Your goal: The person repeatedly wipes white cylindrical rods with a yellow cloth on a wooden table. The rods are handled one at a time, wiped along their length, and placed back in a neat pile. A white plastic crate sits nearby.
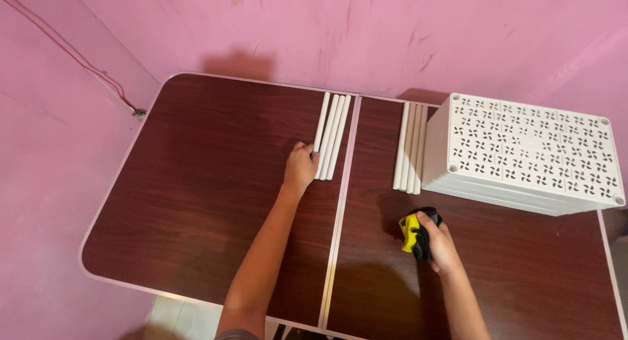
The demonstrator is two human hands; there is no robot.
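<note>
My left hand (300,168) rests on the dark brown table (196,202), its fingers curled against the near end of a group of white tubes (331,136) lying side by side. My right hand (439,243) is closed around a yellow and black tape measure (415,234), held just above the table's right half. A second group of white tubes (410,147) lies parallel to the first, between my hands and further back.
A stack of white perforated plastic panels (526,153) sits at the table's right rear, touching the second tube group. A pale seam (340,209) splits the tabletop. Pink walls (366,32) close in behind and at left, with a red wire (85,68) running down.
</note>
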